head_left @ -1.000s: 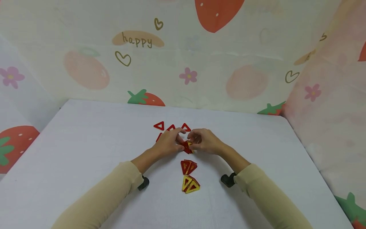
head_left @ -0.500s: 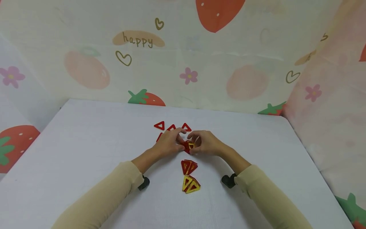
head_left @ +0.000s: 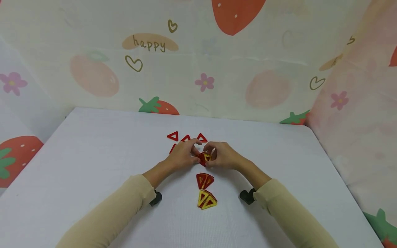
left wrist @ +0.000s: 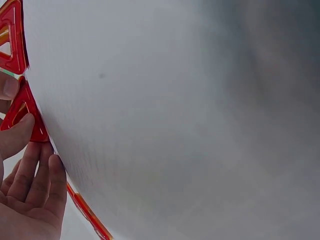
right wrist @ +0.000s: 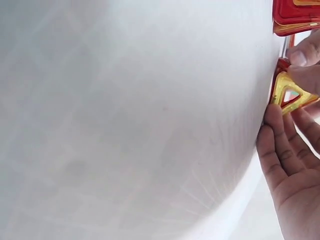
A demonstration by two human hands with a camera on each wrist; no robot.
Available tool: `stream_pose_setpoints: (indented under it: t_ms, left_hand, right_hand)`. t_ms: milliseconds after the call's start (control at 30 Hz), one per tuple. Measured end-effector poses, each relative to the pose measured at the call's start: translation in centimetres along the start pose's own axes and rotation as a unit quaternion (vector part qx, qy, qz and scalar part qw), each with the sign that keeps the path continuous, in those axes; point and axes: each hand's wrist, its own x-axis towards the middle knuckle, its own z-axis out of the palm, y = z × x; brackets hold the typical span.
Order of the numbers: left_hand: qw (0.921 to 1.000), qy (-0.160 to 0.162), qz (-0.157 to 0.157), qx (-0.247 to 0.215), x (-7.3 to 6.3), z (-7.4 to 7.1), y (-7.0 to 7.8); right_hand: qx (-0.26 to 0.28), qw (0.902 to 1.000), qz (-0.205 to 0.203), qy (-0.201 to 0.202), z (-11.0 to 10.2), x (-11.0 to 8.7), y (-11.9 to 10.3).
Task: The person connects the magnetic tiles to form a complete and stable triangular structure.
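In the head view my left hand (head_left: 183, 155) and right hand (head_left: 224, 155) meet over a small structure of triangular magnetic tiles at the table's middle. The left thumb and fingers pinch its red triangular tile (left wrist: 39, 129), as the left wrist view shows. On the other side, my right thumb and fingers pinch the yellow triangular tile (right wrist: 284, 82), which leans edge to edge with red ones. The hands hide part of this structure. Nearer to me stand a red tile cluster (head_left: 203, 182) and a yellow-and-red one (head_left: 202, 202), close together in a line.
Behind the hands, several loose red triangular tiles lie flat, among them one at the far left (head_left: 177, 136) and one at the right (head_left: 204, 140). My left forearm partly covers another. The white table (head_left: 102, 144) meets a printed cloth wall at its back edge.
My right hand has shifted slightly toward me, and the yellow tile now shows more plainly beside the red one. The left hand and the other clusters stay put.
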Motion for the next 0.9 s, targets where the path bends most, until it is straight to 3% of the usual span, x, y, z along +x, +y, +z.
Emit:
stream_pose_setpoints:
  t_ms: [900]
  left_hand:
    - [1.0000, -0.001, -0.004, 0.002, -0.03, -0.04, -0.05]
  right_hand:
    - [-0.020, 0.9998, 0.001, -0.001, 0.06, 0.05, -0.27]
